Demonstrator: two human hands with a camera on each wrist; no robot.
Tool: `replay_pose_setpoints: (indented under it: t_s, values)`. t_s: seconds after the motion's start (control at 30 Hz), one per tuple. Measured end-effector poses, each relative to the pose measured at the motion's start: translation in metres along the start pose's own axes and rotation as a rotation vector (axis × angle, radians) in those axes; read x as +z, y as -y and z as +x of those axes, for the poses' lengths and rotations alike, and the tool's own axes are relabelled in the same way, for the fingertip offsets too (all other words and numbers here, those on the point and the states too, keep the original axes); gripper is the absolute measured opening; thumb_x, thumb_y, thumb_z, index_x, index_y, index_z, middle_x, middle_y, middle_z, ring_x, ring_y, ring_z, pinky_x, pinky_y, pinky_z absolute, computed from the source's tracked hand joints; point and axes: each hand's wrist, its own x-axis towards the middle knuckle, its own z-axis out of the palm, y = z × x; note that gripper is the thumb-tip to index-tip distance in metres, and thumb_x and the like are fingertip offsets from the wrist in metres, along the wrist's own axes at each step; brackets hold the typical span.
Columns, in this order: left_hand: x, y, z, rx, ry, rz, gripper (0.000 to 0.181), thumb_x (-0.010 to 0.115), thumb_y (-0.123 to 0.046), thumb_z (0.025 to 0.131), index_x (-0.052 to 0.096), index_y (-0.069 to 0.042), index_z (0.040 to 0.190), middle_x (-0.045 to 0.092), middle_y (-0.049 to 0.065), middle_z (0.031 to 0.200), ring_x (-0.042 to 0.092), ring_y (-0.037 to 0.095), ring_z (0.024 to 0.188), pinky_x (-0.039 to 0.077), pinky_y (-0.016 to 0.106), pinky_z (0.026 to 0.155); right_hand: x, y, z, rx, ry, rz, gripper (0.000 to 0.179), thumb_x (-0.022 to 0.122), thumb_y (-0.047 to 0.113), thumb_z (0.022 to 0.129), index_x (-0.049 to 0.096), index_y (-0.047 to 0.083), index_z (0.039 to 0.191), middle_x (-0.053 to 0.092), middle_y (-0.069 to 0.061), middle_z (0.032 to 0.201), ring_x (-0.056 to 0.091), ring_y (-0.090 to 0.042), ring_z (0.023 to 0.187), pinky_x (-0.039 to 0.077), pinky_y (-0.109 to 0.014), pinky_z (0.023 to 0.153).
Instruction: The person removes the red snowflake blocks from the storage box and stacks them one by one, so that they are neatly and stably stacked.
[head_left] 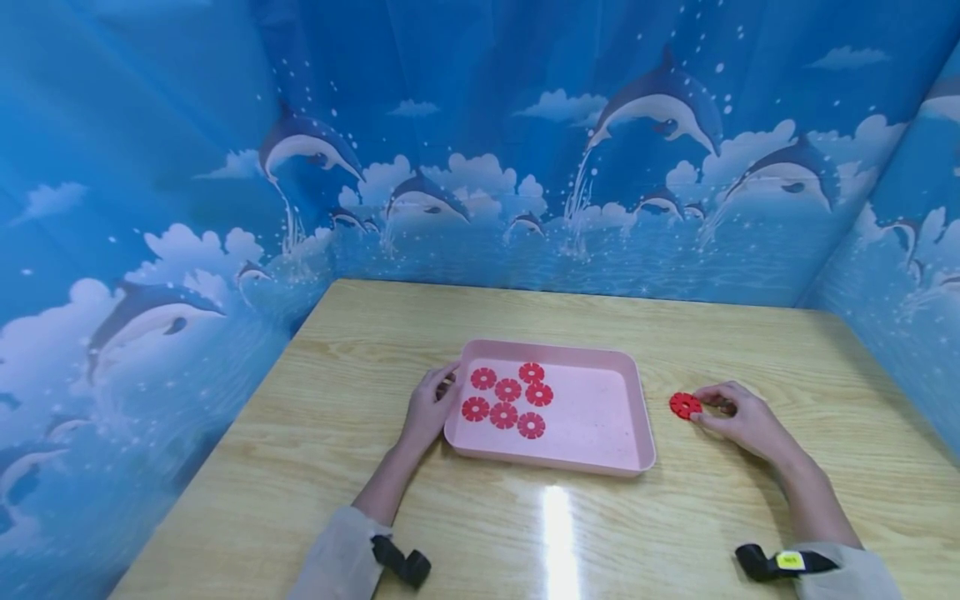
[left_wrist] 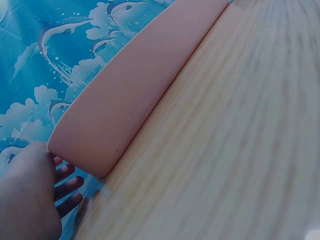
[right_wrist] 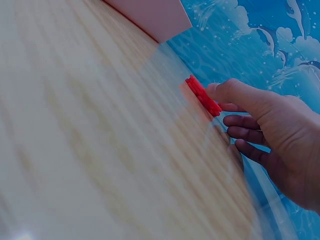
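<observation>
seven notched red discs point(head_left: 503, 414) lie flat in the pink tray point(head_left: 592, 417), gathered toward its left half, and another red disc point(head_left: 685, 406) is outside it, just to the right. my right grip point(head_left: 738, 421) pinches that one at its edge between thumb and finger, low over the tabletop point(head_left: 525, 517); whether it touches the wood i cannot tell. my left grip point(head_left: 433, 404) holds the tray by its left wall. a yellow label point(head_left: 790, 560), its dark marks too small to read, is on the black strap point(head_left: 821, 561) at my right wrist. the tabletop has a pale wood grain and a bright streak of light point(head_left: 560, 542) in front of the tray. a blue backdrop point(head_left: 480, 83) printed with leaping dolphins, white clouds and rippling water rises behind and on both sides.
</observation>
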Motion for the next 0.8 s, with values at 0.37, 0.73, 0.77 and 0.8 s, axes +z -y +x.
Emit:
replay_pose_setpoints:
  t_s: [0.37,0.73,0.77,0.8]
  values:
    - [-0.001,-0.001,0.0,-0.004,0.0,0.0,0.035,0.058,-0.007,0.089,0.056,-0.002,0.123,0.056,0.012,0.103,0.056,0.025,0.087,0.05,0.035,0.079,-0.005,0.022,0.006,-0.085,-0.067,0.053,0.028,0.067,0.016,0.085,0.061,-0.001,0.106,0.057,-0.011,0.098,0.05,-0.014,0.086,0.044,-0.014,0.068]
    - [-0.001,0.0,-0.001,0.007,0.006,-0.004,0.035,0.058,-0.007,0.089,0.056,-0.001,0.123,0.057,0.013,0.102,0.056,0.025,0.086,0.05,0.035,0.079,0.012,0.085,0.019,-0.284,-0.009,0.065,0.021,0.069,0.006,0.081,0.064,0.0,0.101,0.059,-0.01,0.093,0.054,-0.025,0.083,0.051,-0.037,0.065]
    - [-0.001,-0.001,-0.001,0.008,0.006,-0.003,0.035,0.058,-0.007,0.089,0.056,0.0,0.123,0.057,0.013,0.102,0.056,0.025,0.086,0.05,0.036,0.078,0.015,0.09,0.021,-0.29,0.004,0.067,0.021,0.069,0.007,0.081,0.064,0.0,0.1,0.059,-0.01,0.092,0.054,-0.026,0.083,0.051,-0.037,0.065]
    - [-0.001,-0.001,-0.001,0.01,0.005,-0.002,0.034,0.058,-0.007,0.089,0.056,0.0,0.122,0.057,0.013,0.102,0.056,0.025,0.086,0.05,0.036,0.078,0.017,0.096,0.023,-0.293,0.018,0.071,0.021,0.069,0.007,0.081,0.064,0.0,0.1,0.059,-0.01,0.092,0.054,-0.026,0.083,0.051,-0.038,0.066]
